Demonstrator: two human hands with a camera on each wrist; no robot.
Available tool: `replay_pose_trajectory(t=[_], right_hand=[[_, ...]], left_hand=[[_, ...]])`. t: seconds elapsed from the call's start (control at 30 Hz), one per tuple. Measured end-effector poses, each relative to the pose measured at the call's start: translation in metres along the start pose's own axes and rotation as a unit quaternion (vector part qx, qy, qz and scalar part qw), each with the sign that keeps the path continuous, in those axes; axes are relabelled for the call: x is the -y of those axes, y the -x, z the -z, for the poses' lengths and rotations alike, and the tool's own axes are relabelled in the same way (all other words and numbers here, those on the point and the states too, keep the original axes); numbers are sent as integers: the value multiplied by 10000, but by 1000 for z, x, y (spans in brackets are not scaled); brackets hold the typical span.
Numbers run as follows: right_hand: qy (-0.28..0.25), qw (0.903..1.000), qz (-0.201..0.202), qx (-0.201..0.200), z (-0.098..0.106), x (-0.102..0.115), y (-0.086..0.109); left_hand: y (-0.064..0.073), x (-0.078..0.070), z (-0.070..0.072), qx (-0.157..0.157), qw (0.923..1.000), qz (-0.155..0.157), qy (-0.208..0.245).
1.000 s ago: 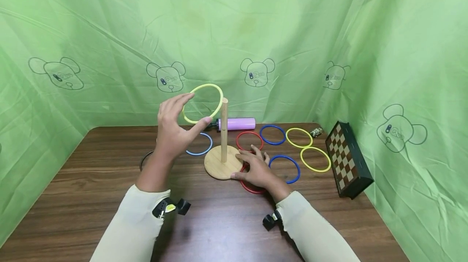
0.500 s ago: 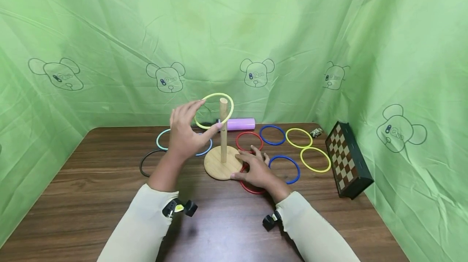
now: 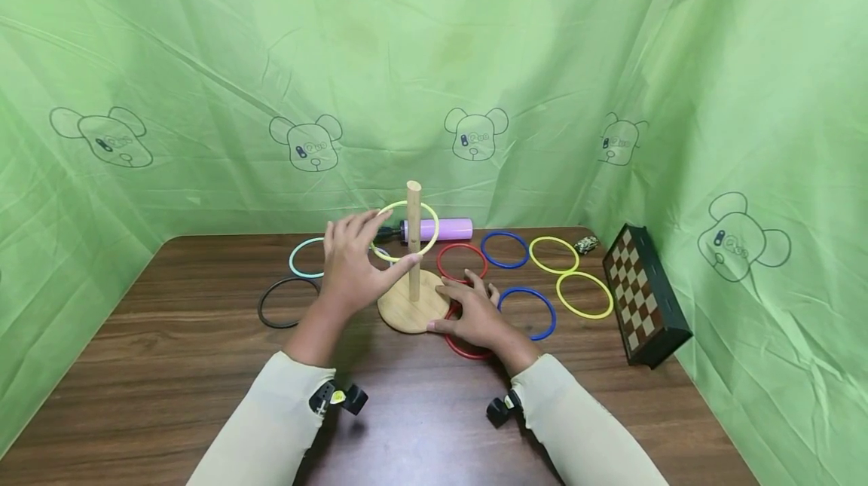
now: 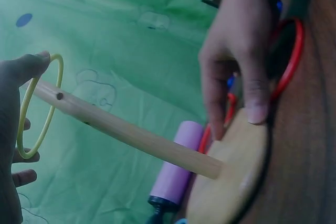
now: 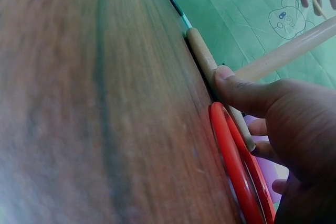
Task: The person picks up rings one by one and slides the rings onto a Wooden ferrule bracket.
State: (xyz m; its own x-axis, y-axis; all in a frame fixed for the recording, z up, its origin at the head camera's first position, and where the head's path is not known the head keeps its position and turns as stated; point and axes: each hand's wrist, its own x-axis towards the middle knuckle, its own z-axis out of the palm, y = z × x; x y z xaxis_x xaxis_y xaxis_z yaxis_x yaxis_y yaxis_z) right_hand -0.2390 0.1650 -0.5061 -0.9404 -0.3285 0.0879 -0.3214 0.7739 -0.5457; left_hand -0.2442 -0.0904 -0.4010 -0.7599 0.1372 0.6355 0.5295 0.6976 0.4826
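Note:
A wooden peg (image 3: 414, 279) rises upright from its round wooden base (image 3: 403, 311) at the table's middle. My left hand (image 3: 354, 264) pinches a yellow ring (image 3: 437, 228) between thumb and fingers. In the left wrist view the yellow ring (image 4: 61, 72) encircles the upper end of the peg, below its tip in the head view. With thumb and fingertips my right hand (image 3: 478, 316) grips the right edge of the base; the right wrist view shows the thumb on the base rim (image 5: 202, 51). A red ring (image 3: 468, 354) lies partly hidden under the right hand.
Behind the peg lies a purple pump (image 3: 450, 229). Right of it are another red ring (image 3: 486, 264), blue rings (image 3: 554, 316), yellow rings (image 3: 586, 316) and a checkered board box (image 3: 654, 305). At left lie a black ring (image 3: 261, 305) and a light blue ring (image 3: 291, 260).
My left hand has moved right and then down, bringing the yellow ring from beside the peg's top to around its upper part. The right hand has stayed on the base.

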Motion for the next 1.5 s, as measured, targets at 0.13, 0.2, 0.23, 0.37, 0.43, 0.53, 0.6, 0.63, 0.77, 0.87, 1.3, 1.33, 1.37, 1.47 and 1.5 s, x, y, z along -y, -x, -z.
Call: replay_pose_trajectory(t=[0.13, 0.2, 0.23, 0.37, 0.43, 0.53, 0.6, 0.63, 0.77, 0.87, 1.3, 1.33, 1.37, 1.47, 1.5], right_hand=[[7, 10000, 9, 21, -1, -1, -1], [0, 10000, 13, 29, -2, 0, -1], [-11, 10000, 20, 26, -2, 0, -1], [10, 10000, 29, 6, -1, 1, -2], [31, 10000, 29, -15, -1, 2, -2], [38, 10000, 18, -46, 0, 2, -3], [13, 10000, 3, -44, 1, 3, -3], [9, 10000, -7, -37, 1, 3, -3], [-22, 10000, -85, -33, 1, 3, -3], [-32, 9999, -102, -66, 1, 4, -2], [277, 9995, -13, -139, 1, 3, -3], [292, 9995, -22, -134, 1, 3, -3], [291, 9995, -24, -128, 1, 2, -2], [293, 9995, -21, -135, -1, 0, -2], [274, 9995, -24, -138, -1, 0, -2]], left_hand=[[9, 4, -8, 210, 9996, 28, -160], [14, 7, -11, 315, 9991, 34, -269], [16, 8, -13, 362, 9988, 29, -343], [22, 15, -19, 539, 9970, 62, -551], [25, 19, -22, 626, 9960, 75, -629], [31, 25, -26, 744, 9948, 86, -687], [34, 29, -29, 829, 9942, 74, -680], [36, 31, -30, 864, 9940, 51, -676], [44, 40, -35, 1049, 9924, -42, -647], [49, 46, -40, 1128, 9912, -129, -678], [62, 60, -57, 1586, 9856, 10, -585], [63, 61, -57, 1614, 9850, 9, -608], [64, 61, -58, 1645, 9845, 15, -612], [65, 64, -60, 1721, 9831, 51, -615], [66, 64, -60, 1741, 9829, 63, -599]])
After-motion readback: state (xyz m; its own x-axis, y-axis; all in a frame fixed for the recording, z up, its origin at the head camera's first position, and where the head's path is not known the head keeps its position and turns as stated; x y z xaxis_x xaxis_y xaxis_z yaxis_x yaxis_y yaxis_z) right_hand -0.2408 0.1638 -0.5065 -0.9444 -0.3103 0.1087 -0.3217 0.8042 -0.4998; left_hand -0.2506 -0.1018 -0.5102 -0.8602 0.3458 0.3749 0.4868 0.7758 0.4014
